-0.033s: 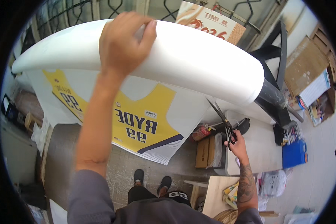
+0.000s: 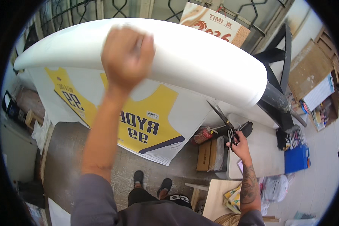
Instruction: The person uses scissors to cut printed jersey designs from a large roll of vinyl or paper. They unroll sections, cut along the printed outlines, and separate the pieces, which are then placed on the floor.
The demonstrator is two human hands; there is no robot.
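A large white roll (image 2: 199,56) stretches across the upper part of the head view. From it hangs a white sheet (image 2: 192,113) printed with yellow jersey shapes (image 2: 154,101) bearing dark, mirrored lettering. Over the front face of the roll is my left hand (image 2: 128,60), smeared by motion; its fingers look curled, but their grip is unclear. My right hand (image 2: 240,145) holds black scissors (image 2: 226,120) by the handles. Their blades are parted and point up and left, close to the sheet's right edge.
A black stand (image 2: 280,64) carries the roll's dark core (image 2: 273,94) at right. Below lie a pale tabletop (image 2: 260,150), a cardboard box (image 2: 206,155), a red extinguisher (image 2: 202,136) and a wooden stool (image 2: 220,192). A blue case (image 2: 297,157) is further right.
My left hand has shifted down over the roll toward me and is more blurred. The right hand and scissors look almost the same.
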